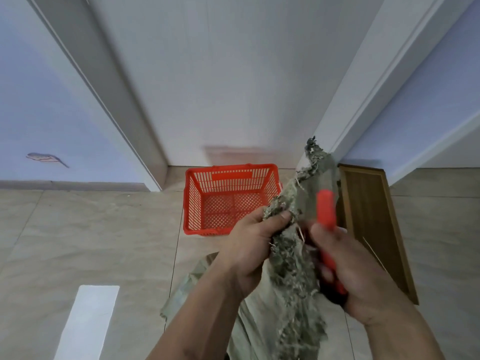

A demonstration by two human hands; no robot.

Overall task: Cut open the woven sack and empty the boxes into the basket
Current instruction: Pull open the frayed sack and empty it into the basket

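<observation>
A grey-green woven sack (291,271) with a frayed, ragged edge is held up in front of me. My left hand (249,245) grips the frayed edge near its top, thumb pressed on the fabric. My right hand (348,266) holds a red-handled cutter (326,211) right beside the sack's edge; its blade is hidden. The sack's lower part drapes down to the floor. A red plastic basket (193,201) stands on the floor just beyond my hands, with nothing visible inside. No boxes are in sight.
A white door (220,87) and its frame rise behind the basket. A brown wooden panel (371,216) lies on the tiled floor at the right. A bright light patch (88,320) marks the floor at lower left.
</observation>
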